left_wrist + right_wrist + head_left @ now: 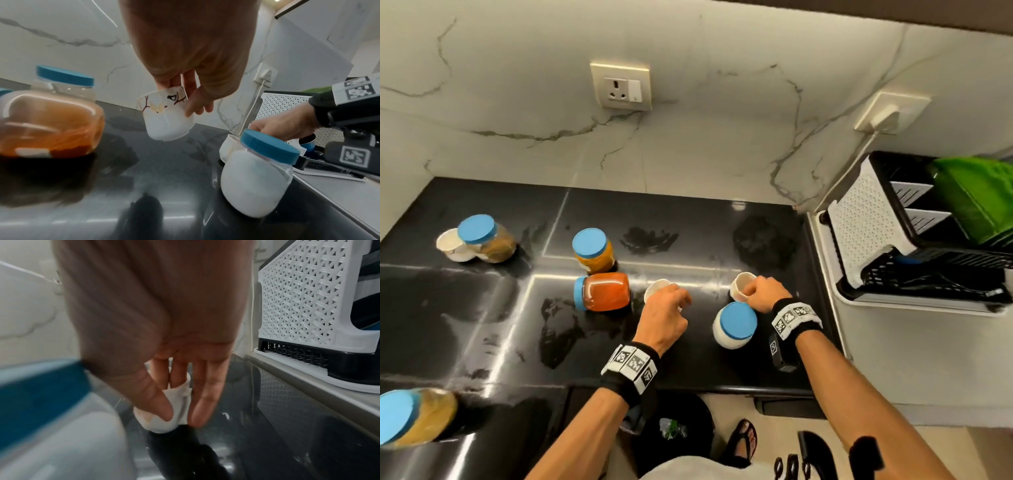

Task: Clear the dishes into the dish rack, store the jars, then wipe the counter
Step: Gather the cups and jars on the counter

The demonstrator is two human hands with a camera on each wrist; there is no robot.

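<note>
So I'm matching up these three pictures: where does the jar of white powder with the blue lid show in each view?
Head: the white jar stands lower centre-right, just below the right hand.
Left wrist: lower right, upright on the counter.
Right wrist: blurred at the left edge, very close.
Shared landmark: the white lattice dish rack, to the right in all three.

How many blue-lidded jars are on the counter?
5: far left by a cup, centre back, one on its side, white one near the right hand, and bottom-left corner.
</note>
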